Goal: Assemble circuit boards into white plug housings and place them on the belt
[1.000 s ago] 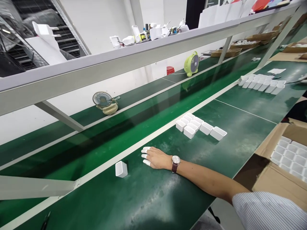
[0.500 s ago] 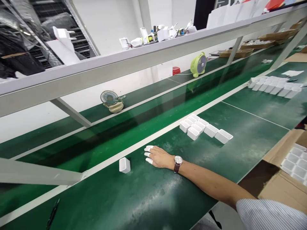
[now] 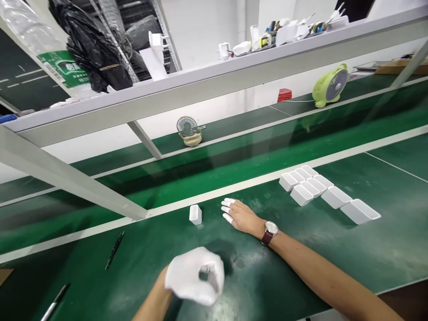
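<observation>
On the green table [image 3: 267,254] my right hand [image 3: 243,217] lies flat, its fingers spread and tipped with white finger covers, a watch on its wrist. Just left of its fingertips stands one small white box [image 3: 195,215]. Nearer to me, my left hand [image 3: 195,275] in a white glove is raised over the table, its fingers curled round toward the thumb with a gap between; whether it holds anything cannot be made out. A group of several white boxes [image 3: 302,195] stands to the right of my right hand.
A black pen [image 3: 114,250] and a silver-black pen [image 3: 55,303] lie at the left. A slanting metal post [image 3: 83,183] meets the table's back edge. Beyond are a small fan [image 3: 189,131], a green fan [image 3: 330,87] and a shelf [image 3: 207,80] with white parts.
The view has turned to the left. My gloved left hand has come into view at the bottom. My right hand remains flat beside the single box.
</observation>
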`<state>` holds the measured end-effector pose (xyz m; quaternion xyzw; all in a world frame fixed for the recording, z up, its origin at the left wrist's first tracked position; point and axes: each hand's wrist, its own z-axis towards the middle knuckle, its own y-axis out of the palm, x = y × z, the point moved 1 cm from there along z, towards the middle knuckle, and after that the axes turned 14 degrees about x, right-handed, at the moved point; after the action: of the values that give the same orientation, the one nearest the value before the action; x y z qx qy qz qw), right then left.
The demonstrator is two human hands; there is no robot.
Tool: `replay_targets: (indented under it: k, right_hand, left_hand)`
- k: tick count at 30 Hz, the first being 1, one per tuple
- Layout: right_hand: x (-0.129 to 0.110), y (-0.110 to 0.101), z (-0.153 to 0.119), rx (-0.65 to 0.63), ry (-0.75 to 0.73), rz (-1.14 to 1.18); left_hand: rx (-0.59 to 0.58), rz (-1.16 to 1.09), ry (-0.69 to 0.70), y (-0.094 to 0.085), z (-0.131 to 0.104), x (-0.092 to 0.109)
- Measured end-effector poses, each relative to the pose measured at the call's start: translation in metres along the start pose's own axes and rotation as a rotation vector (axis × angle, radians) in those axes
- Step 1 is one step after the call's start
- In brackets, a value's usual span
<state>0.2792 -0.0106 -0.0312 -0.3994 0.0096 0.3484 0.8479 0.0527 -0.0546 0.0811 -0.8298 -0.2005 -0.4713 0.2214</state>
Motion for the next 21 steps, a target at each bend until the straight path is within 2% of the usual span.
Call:
replay_targets:
  k: [2,5,7,11,16,18,21]
  right_hand:
    - [0.000,0.001,-0.001,0.006,-0.008,0.009]
    - [0.000,0.002,-0.001,0.014,-0.019,0.019]
    - [0.000,0.002,-0.001,0.020,-0.026,0.023]
    - [-0.003,0.001,0.001,0.033,-0.048,0.030]
    - [-0.005,0.004,0.001,0.058,-0.077,0.044]
    - [-0.005,0.007,0.000,0.073,-0.083,0.045]
    - [-0.005,0.009,0.000,0.090,-0.100,0.044]
  left_hand:
    - [-0.054,-0.045,-0.029,-0.002,0.012,-0.006]
    - [-0.144,-0.241,-0.008,-0.002,0.041,-0.018]
    - [-0.211,-0.379,0.011,0.003,0.062,-0.026]
    - [-0.408,-0.534,-0.076,0.019,0.095,-0.044]
    - [-0.586,-0.421,-0.094,0.024,0.111,-0.061]
    - [-0.578,-0.317,-0.005,0.018,0.111,-0.060]
    - [-0.503,-0.192,0.150,0.008,0.110,-0.052]
